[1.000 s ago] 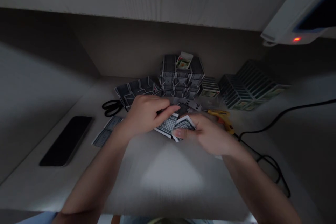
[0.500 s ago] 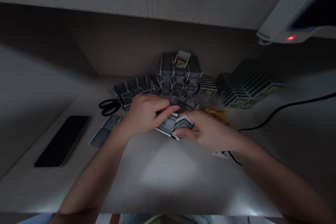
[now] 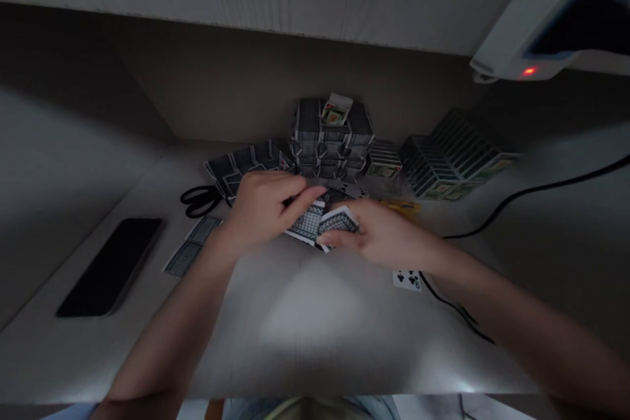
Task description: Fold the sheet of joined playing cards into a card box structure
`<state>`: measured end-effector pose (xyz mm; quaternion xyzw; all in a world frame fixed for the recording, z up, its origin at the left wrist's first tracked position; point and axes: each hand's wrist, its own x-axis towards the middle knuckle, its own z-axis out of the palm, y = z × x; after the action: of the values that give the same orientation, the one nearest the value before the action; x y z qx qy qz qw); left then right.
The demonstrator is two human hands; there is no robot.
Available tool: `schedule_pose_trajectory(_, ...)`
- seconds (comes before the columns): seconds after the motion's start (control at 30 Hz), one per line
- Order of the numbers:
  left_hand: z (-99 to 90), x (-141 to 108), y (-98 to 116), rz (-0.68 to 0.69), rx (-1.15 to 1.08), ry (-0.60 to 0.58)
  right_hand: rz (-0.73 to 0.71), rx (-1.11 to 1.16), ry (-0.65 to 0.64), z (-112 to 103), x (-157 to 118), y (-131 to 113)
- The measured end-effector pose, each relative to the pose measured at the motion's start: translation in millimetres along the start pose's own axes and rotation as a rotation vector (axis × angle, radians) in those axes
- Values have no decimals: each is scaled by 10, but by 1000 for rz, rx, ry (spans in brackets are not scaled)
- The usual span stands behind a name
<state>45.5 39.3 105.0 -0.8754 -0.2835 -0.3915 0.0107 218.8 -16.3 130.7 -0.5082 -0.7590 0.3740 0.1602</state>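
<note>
Both hands are working close together above the pale desk (image 3: 305, 348), in dim light. The right hand (image 3: 377, 230) is pinching a bent card (image 3: 339, 220), patterned back showing; its thumb is pressing across the front, with the other fingers lying behind, so the grip is closed on it. The left hand (image 3: 268, 210) is arching over a gridded card panel (image 3: 306, 223) just beside that, thumb reaching along the upper edge and fingers curling (how firmly it is holding the panel I cannot tell, the fingertips being hidden). Bent card and panel are meeting between the hands, near the middle of the desk; whether they are joined is unclear.

Behind the hands, a block of folded cards (image 3: 335, 138) is standing against the back, with a small card box (image 3: 336, 111) sitting on top. To its left a low card tray (image 3: 249, 167) is leaning; black scissors (image 3: 197, 201) are lying in front, near more patterned cards (image 3: 191, 248) and a dark phone (image 3: 111, 267). To the block's right, stacked boxes (image 3: 460, 161) are standing. A yellow tool (image 3: 403, 209) is lying partly behind the right hand, and a clubs card (image 3: 407, 280) is lying face up below the right wrist, beside a black cable (image 3: 445, 302).
</note>
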Motion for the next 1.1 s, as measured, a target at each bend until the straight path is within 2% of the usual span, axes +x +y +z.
schedule_pose_trajectory(0.13, -45, 11, -39, -74, -13, 66, -26, 258, 108, 114, -3, 31)
schedule_pose_trajectory(0.27, -56, 2, -78, -93, -30, 65, -42, 315, 167, 200, -7, -10)
schedule_pose_trajectory(0.57, -69, -11, -127, -68, -125, 94, -105, 137, 118, 135, -17, -125)
schedule_pose_trajectory(1.0, -37, -28, -140, -92, -147, 84, -42, -43, -27, 24, 4, -310)
schedule_pose_trajectory(1.1, -33, -24, -137, -69, -146, 72, 15, 6, -103, -5, 20, -304)
